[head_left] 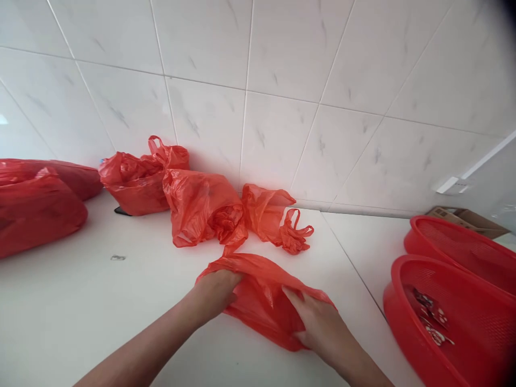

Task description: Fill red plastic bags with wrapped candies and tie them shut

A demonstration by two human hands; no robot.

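Note:
A thin red plastic bag [266, 290] is spread wide between my hands, its mouth facing me, over the white table. My left hand [217, 290] holds its left side, the fingertips hidden inside the mouth. On the right side my right hand [318, 322] grips the bag, with several fingers tucked under the upper rim and the thumb near the lower edge. Just beyond lie a crumpled red plastic bag [201, 204] and a smaller one with loop handles [296, 234]. Nothing shows inside the bag I hold.
Filled red bags [36, 209] stand at the left, and another bulky bag [137, 183] leans near the tiled wall [205, 118]. Two red plastic baskets [397, 290] are at the right, the nearer holding small printed packets [433, 317]. Behind them is a cardboard box [463, 217].

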